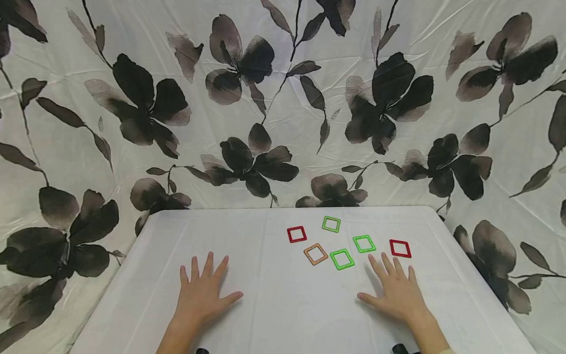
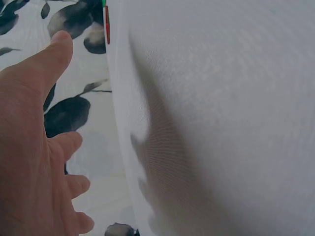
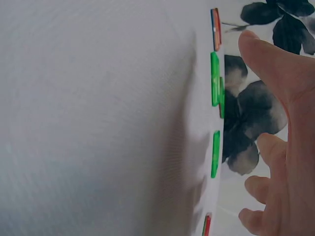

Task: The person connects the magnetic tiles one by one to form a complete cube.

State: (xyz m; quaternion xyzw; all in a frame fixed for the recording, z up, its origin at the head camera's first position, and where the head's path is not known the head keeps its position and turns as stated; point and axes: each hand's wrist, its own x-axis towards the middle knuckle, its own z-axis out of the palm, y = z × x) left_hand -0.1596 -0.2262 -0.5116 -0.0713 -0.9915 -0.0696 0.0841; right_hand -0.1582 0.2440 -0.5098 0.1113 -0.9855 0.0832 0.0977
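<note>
My left hand (image 1: 199, 300) is held over the left part of the white table with fingers spread and nothing in it. The right hand (image 1: 398, 297) is likewise spread and holds nothing, its fingertips close to a red square frame (image 1: 401, 255) and a green one (image 1: 367, 250). Farther left lie a second green frame (image 1: 346, 267), an orange frame (image 1: 309, 259), another red frame (image 1: 298, 241) and a third green frame (image 1: 330, 230) toward the back. In the right wrist view, a green frame (image 3: 215, 155) shows edge-on beyond the hand. Both wrist views show hand shadows on the tabletop.
The white table (image 1: 274, 314) ends at a straight back edge with rounded corners. Behind and beside it hangs a white cloth (image 1: 309, 128) printed with dark flowers. A small black object (image 1: 400, 348) shows by the right wrist, another (image 1: 202, 351) by the left.
</note>
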